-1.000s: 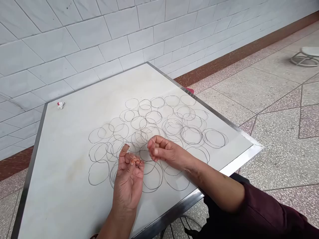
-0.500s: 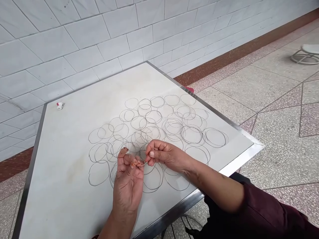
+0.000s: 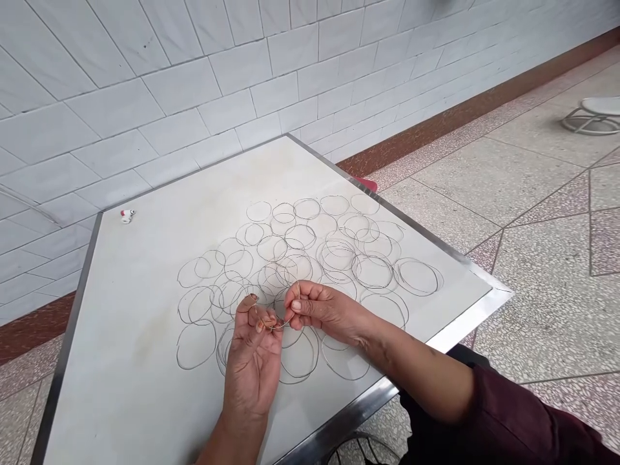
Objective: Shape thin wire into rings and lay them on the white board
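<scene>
Above the table, my left hand (image 3: pixel 252 365) is turned palm up, its thumb and fingers pinched on a thin wire ring (image 3: pixel 279 327). My right hand (image 3: pixel 322 310) grips the same wire between thumb and fingertips, just to the right. Part of the ring is hidden behind the fingers. Under and around both hands lie several thin wire rings (image 3: pixel 196 368), many overlapping, spread flat on the white tabletop (image 3: pixel 121 310). One cluster of darker rings (image 3: pixel 372 287) sits right of centre.
A metal edge (image 3: pixel 349 413) borders the table, whose far side meets a white tiled wall (image 3: pixel 194 90). Near the left back corner is a small white and red object (image 3: pixel 127 216). A white stool (image 3: pixel 598 116) stands on the speckled floor at the right.
The view has tilted slightly, so everything sits a little lower. Both hands keep hold of the wire ring in nearly the same pose.
</scene>
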Demonstrator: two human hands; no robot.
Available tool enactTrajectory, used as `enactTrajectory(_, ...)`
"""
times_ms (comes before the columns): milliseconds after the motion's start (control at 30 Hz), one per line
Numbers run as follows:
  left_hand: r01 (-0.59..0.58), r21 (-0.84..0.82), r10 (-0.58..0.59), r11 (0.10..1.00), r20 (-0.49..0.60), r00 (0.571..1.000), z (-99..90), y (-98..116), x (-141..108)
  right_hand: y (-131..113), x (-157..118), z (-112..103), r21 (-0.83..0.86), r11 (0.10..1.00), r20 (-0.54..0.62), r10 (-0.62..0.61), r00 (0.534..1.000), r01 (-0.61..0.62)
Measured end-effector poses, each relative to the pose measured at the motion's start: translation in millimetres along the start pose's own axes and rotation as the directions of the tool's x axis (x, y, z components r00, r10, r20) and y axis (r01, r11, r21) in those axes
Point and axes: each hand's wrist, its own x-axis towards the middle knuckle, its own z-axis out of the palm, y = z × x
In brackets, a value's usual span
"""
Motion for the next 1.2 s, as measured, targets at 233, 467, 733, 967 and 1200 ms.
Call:
enactTrajectory(233, -0.023, 0.06, 0.022, 0.998, 0.017, 1.0, -1.1, -2.2, 0.6, -4.1, -1.2, 3.4, -0.002, 1.0, 0.015, 0.017, 1.0, -0.017)
enactTrajectory(467, -0.107, 0.173, 0.112, 0.979, -0.02, 0.994, 0.9, 0.9, 0.3, -3.1, -1.4, 3.2, -0.021, 0.999, -0.003, 0.034, 0.999, -0.034)
enactTrajectory(733, -0.144, 0.132, 0.149, 0.981, -0.027, 0.988, 0.1, 0.5, 1.7, -3.4, 0.3, 2.8, -0.036, 0.999, -0.008, 0.026, 1.0, -0.026)
enactTrajectory(967, -0.114, 0.06, 0.121, 0.992, -0.132, 0.984, 0.4, 0.9, 4.6, -0.5, 1.2, 4.5, -0.032, 0.999, -0.016, -0.02, 1.0, 0.019)
enactTrajectory(1200, -0.129, 0.088, 0.142, 0.988, -0.154, 0.978, 0.8, 3.5, 6.6, 8.1, 2.7, 6.9, -0.146, 0.985, -0.028, -0.101, 0.994, 0.096)
